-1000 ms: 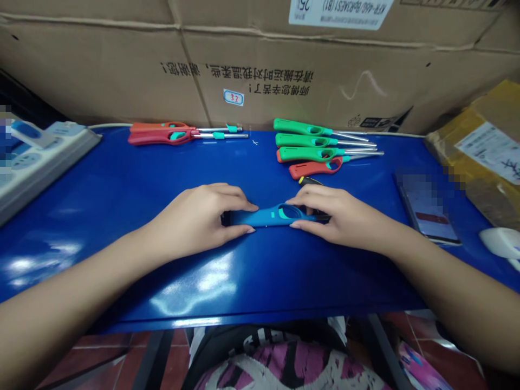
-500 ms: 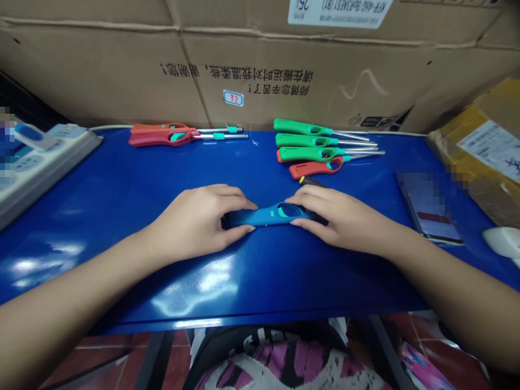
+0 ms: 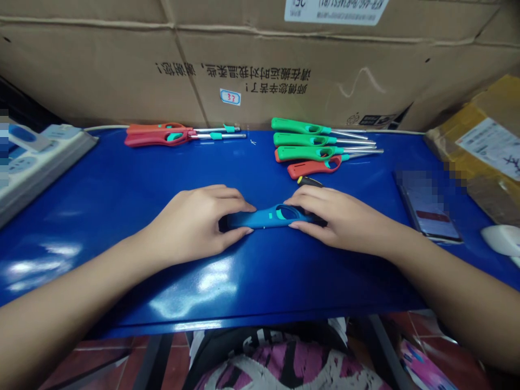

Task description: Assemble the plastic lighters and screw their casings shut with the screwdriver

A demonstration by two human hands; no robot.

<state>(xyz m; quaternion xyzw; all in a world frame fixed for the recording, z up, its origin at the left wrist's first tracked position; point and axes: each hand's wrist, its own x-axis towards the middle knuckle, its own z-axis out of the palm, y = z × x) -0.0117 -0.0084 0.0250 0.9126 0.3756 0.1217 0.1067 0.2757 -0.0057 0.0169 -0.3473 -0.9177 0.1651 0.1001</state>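
A blue long-nosed lighter (image 3: 264,218) with a teal trigger lies crosswise at the middle of the blue table (image 3: 260,292). The thumb and fingers of my left hand (image 3: 199,222) grip its handle end. At the trigger-loop end, my right hand (image 3: 337,219) pinches it the same way; the nozzle side is hidden under that hand. Just behind my right fingers shows a black tool handle with a yellow tip (image 3: 309,182). Beyond it lie an orange lighter (image 3: 303,169) and several green lighters (image 3: 300,154) with metal nozzles pointing right.
Red lighters (image 3: 158,140) lie at the back left. A large cardboard box (image 3: 122,70) walls off the rear. On the left is a white power strip (image 3: 44,157). To the right are a phone (image 3: 430,206), a yellow-taped parcel (image 3: 479,179) and a white mouse (image 3: 501,239).
Both hands keep their hold on the blue lighter, which has barely moved. The whole view has shifted very slightly.
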